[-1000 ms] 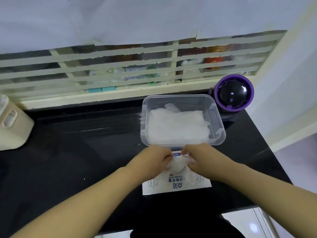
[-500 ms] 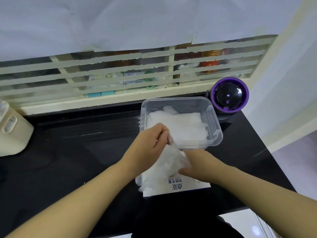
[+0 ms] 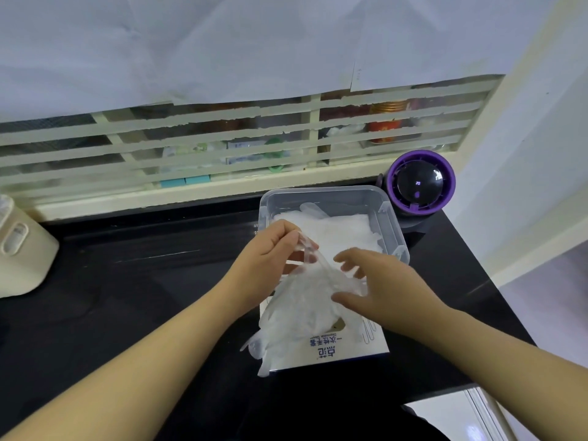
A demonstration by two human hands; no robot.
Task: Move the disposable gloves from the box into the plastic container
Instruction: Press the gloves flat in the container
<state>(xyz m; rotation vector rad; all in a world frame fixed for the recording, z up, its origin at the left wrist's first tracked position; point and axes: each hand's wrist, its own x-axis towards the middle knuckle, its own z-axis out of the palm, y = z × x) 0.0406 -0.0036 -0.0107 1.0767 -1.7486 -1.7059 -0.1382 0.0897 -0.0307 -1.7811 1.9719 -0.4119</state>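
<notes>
A thin translucent disposable glove (image 3: 296,313) hangs over the white glove box (image 3: 346,348), which lies flat on the black counter. My left hand (image 3: 270,259) pinches the glove's cuff near the front rim of the clear plastic container (image 3: 393,224). A pile of white gloves (image 3: 337,230) lies inside that container. My right hand (image 3: 378,281) hovers with spread fingers against the glove's right side, just above the box; it grips nothing that I can see.
A purple-rimmed round device (image 3: 418,186) stands right behind the container. A cream appliance (image 3: 19,246) sits at the counter's far left. A slatted window frame (image 3: 222,148) runs along the back. The counter's front edge drops off at lower right.
My left hand has lifted a glove up out of the box toward the container. My right hand left the box opening and rose beside the glove, fingers spread.
</notes>
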